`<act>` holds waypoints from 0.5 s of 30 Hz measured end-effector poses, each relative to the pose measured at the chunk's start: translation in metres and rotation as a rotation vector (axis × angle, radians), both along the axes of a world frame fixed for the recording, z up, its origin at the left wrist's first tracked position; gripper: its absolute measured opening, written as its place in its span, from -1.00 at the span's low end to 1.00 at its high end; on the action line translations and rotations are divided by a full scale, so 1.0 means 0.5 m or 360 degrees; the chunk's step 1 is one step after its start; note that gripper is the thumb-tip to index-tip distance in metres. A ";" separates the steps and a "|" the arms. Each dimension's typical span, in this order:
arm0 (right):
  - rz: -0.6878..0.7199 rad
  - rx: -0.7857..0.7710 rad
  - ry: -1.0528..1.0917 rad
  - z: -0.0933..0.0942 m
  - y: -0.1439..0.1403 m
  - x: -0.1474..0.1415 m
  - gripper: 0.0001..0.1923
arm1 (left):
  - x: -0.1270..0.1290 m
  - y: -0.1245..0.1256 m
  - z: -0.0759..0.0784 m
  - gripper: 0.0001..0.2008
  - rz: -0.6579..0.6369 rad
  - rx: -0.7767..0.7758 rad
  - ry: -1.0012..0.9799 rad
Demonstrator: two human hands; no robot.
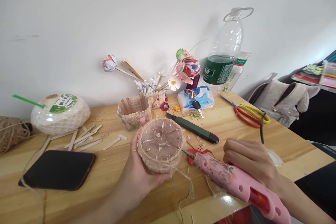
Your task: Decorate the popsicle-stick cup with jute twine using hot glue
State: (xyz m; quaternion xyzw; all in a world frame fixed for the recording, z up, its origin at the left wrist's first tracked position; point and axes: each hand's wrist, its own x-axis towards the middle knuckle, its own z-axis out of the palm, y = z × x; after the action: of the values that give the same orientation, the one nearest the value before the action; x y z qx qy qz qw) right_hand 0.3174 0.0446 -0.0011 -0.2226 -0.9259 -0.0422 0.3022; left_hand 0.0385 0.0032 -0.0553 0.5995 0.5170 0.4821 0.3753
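Left hand (141,175): fingers clamped round twine-edged clear cup (161,143). Right hand (248,161): fingers curled around pink glue gun (223,176), nozzle (189,154) by cup edge beyond left thumb. Slipping nozzle could burn left fingers; loose twine (190,185) beside thumb could snag.

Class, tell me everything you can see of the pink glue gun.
The glue gun has a pink, plastic-looking body with round holes, mottled marks towards the front, an orange-red part showing through an opening, and a grey, metal-looking tip. Gripped by the right hand, it slants over the table, tip pointing at the side of the cup; whether they touch is unclear.
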 end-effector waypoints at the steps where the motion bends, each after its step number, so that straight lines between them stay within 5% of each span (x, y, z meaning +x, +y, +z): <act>1: -0.0003 -0.0003 -0.0002 -0.001 0.001 0.001 -0.75 | 0.000 0.000 0.000 0.09 0.0011 -0.0005 0.0004; 15: -0.0054 0.0064 0.0031 0.031 0.000 -0.013 -0.55 | 0.001 0.005 -0.009 0.05 0.0025 0.0096 -0.0018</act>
State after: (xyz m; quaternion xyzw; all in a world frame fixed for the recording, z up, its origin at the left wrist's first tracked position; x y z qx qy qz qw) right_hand 0.3110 0.0448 0.0145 -0.2326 -0.9180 -0.0638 0.3149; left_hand 0.0389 0.0056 -0.0596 0.6038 0.5048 0.5037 0.3562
